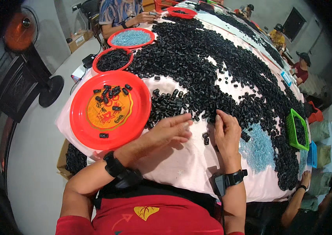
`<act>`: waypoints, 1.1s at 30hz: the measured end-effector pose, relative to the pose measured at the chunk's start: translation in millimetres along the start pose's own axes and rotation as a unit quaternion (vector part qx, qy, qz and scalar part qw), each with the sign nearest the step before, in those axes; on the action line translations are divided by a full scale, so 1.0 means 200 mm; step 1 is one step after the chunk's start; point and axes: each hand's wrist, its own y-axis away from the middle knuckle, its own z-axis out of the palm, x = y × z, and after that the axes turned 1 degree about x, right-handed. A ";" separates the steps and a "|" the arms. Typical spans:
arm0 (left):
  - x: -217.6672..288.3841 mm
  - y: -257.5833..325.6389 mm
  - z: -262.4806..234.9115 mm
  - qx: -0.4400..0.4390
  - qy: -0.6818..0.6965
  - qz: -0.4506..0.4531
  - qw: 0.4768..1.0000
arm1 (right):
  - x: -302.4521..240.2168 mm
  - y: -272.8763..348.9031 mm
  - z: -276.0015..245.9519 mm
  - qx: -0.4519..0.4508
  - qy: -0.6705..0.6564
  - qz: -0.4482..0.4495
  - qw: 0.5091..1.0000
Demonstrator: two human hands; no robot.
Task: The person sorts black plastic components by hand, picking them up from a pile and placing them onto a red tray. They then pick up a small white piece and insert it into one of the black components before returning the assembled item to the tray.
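My left hand (170, 131) hovers over the near edge of the pile of small black plastic parts (189, 58), its thumb and index tip drawn together. Whatever is between them is too small to make out. Just to its right, my right hand (228, 135) bends its thumb and index toward each other above the pale cloth (177, 168); any piece in that pinch is hidden. A joined pair of black parts (206, 138) lies between the hands. Left of my left hand, a red plate (81, 129) with a yellow centre holds several assembled black pieces (113, 92).
Pale-blue small pieces (258, 150) lie heaped beside my right hand. Beyond the plate stand red trays of black pins (113, 59) and pale-blue pieces (130, 38). A green basket (297, 129) is at right. Other people's hands (147, 17) work around the table. A fan (36, 58) stands left.
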 end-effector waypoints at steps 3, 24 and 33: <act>0.03 -0.05 0.01 -0.012 -0.043 0.055 0.997 | -0.01 0.01 0.01 -0.027 -0.044 -0.031 0.998; -0.08 -0.41 0.16 0.137 -0.667 0.427 0.595 | 0.05 0.01 0.01 0.018 -0.024 -0.012 0.999; -0.05 -0.48 0.16 0.138 -0.688 0.414 0.580 | 0.02 0.00 0.00 0.002 -0.025 -0.010 1.000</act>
